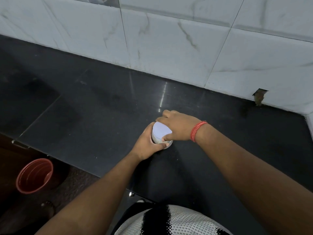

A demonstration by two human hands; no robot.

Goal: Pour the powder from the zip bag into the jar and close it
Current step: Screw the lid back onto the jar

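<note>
A small jar [167, 143] with a white lid [160, 130] stands upright on the black countertop [94, 106]. My left hand [146, 145] wraps around the jar's body from the left, thumb across its front. My right hand [177, 127] grips the lid from the right and above, fingers curled over its far edge and thumb on its near rim. A red thread band circles my right wrist. Most of the jar's body is hidden by my hands. No zip bag shows in the head view.
A white marbled tile wall [169, 39] rises behind the counter. A red bucket [33, 175] stands on the floor at the lower left, below the counter's front edge. A chipped hole [259, 97] marks the wall base at the right.
</note>
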